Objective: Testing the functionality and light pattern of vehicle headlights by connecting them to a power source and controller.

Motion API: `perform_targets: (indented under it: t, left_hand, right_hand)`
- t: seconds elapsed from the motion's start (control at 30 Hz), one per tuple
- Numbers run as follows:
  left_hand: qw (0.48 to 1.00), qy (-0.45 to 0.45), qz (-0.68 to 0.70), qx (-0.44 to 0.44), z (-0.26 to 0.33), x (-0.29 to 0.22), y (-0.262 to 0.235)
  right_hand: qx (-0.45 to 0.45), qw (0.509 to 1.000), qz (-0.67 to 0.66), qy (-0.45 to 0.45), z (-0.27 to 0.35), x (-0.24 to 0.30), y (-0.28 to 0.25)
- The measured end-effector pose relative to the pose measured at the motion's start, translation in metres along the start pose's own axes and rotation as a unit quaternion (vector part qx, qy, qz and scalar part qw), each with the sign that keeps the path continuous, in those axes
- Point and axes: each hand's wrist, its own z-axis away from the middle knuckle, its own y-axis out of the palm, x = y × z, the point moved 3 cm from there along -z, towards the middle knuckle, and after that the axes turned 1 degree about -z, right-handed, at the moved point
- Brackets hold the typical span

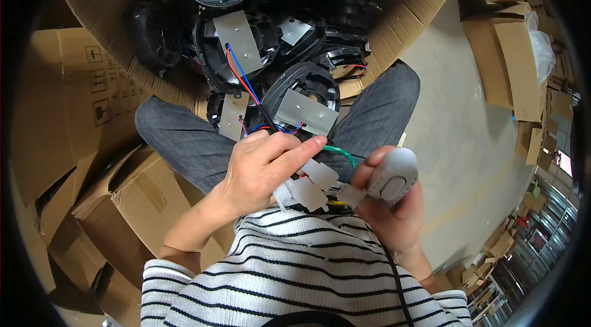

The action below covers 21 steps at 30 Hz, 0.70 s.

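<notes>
Cardboard boxes (74, 111) ring a seated worker; left hand (261, 170) pinches white tags (311, 188) on wires, right hand (394, 204) grips a grey handheld tool (393, 176); steadying each tag seems wise

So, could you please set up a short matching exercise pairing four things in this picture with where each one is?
Things:
1. grey handheld device
2. white tags
3. black housings with metal plates
4. flattened cardboard pieces

Places:
A. in the big open carton ahead
B. on the floor, right
C. in the right hand
D. under the left hand fingers

Pairs: 1-C, 2-D, 3-A, 4-B
</notes>
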Motion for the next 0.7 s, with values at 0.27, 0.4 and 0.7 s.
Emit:
perform_targets:
  t: [0.27, 0.4, 0.7]
  left_hand:
    - [0.993, 0.028, -0.079, -0.088, 0.0012, 0.0013, 0.0054]
    - [0.984, 0.032, -0.143, -0.096, -0.0013, 0.0020, 0.0056]
    - [0.983, 0.026, -0.156, -0.096, 0.0006, 0.0046, 0.0024]
  right_hand:
    - [-0.056, 0.997, -0.030, 0.044, -0.0031, -0.0071, 0.0031]
    - [-0.069, 0.994, -0.044, 0.066, -0.0028, -0.0087, 0.0027]
    - [-0.088, 0.994, 0.034, 0.047, -0.0080, -0.0077, 0.0043]
